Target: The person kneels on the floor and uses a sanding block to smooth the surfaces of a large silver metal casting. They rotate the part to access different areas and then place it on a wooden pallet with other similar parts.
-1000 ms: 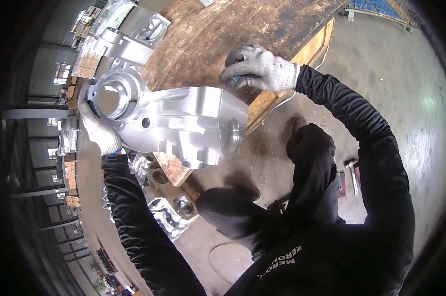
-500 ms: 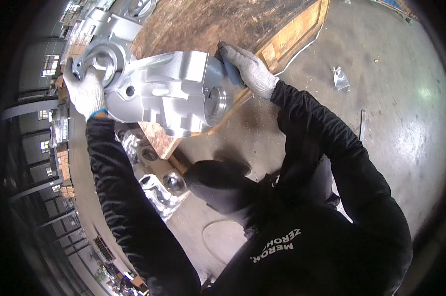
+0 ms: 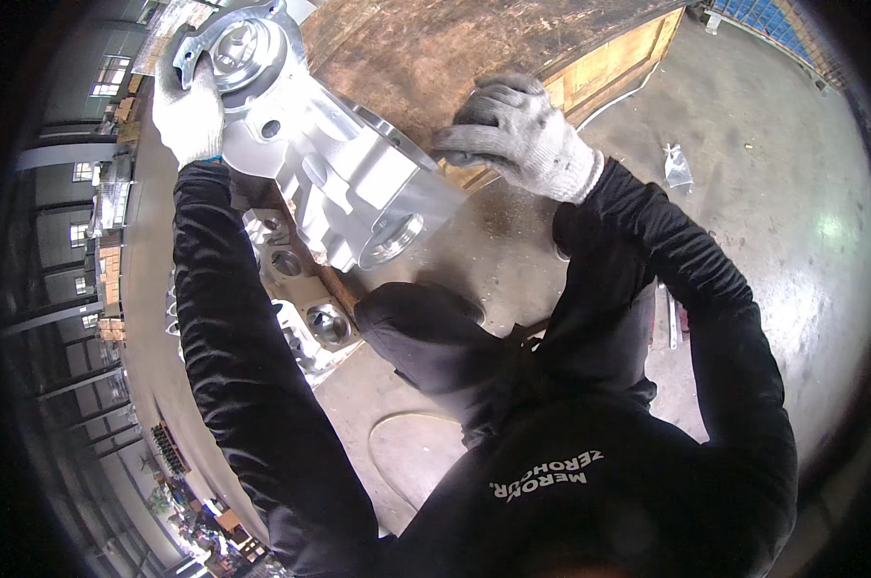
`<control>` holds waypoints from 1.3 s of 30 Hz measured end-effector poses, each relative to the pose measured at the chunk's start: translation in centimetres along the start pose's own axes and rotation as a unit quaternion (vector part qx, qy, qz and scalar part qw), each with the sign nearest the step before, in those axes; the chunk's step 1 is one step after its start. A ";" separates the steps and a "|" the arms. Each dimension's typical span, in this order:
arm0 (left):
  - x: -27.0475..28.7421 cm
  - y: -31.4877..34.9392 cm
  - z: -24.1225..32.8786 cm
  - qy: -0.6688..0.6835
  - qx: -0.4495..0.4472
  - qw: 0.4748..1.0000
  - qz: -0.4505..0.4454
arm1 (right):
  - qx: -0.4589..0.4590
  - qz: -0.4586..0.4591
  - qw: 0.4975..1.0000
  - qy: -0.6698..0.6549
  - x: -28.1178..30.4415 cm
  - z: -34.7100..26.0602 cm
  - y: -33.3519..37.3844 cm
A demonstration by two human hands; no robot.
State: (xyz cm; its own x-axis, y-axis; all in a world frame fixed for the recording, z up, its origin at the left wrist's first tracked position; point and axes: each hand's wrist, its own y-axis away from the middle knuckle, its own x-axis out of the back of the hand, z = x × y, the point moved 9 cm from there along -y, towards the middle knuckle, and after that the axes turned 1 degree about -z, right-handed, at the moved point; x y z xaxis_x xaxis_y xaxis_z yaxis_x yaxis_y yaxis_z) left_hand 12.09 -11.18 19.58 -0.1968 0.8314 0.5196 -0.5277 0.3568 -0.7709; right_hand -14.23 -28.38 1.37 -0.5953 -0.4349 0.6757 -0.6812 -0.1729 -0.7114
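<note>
A large silver metal casting, with a round flanged opening at its far end and a machined bore at its near end, lies tilted at the edge of the wooden table. My left hand, in a white knit glove, is closed around the flange, thumb by the round opening. Just right of the casting's near end, my right hand hangs apart from it in a glove with greyed fingers. Its fingers are curled in. Whatever they hold, if anything, is hidden.
The worn wooden tabletop stretches away beyond the casting. More silver castings sit low, left of my knee. A clear plastic scrap lies on the concrete floor to the right. A thin hose curves on the floor near my legs.
The casting has swung, its flanged end going farther away and its near end toward me. My right hand has left its end and curled; the flat grey-blue piece under it no longer shows.
</note>
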 end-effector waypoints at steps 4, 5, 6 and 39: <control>-0.2 -0.1 0.9 0.039 -0.026 0.999 -0.002 | 0.043 0.041 0.998 0.019 -0.2 0.3 -1.2; -0.3 0.0 1.1 0.030 -0.018 0.999 -0.004 | 0.038 0.027 0.999 0.009 -0.8 0.5 -1.0; -0.4 0.1 1.1 0.020 -0.009 1.000 -0.006 | 0.033 0.015 0.999 0.000 -1.3 0.7 -0.9; -0.5 -0.7 -1.4 -0.033 -0.016 0.999 -0.015 | -0.085 -0.268 0.959 -0.030 -13.3 2.0 11.8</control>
State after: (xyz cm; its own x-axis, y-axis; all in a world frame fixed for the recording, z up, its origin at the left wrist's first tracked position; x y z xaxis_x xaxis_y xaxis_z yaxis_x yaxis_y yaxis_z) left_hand 13.68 -11.28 19.30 -0.2365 0.7904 0.5651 -0.5080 0.3951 -0.7654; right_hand -13.49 -26.37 -16.40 -0.1171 -0.3744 0.9198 -0.9455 -0.2415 -0.2186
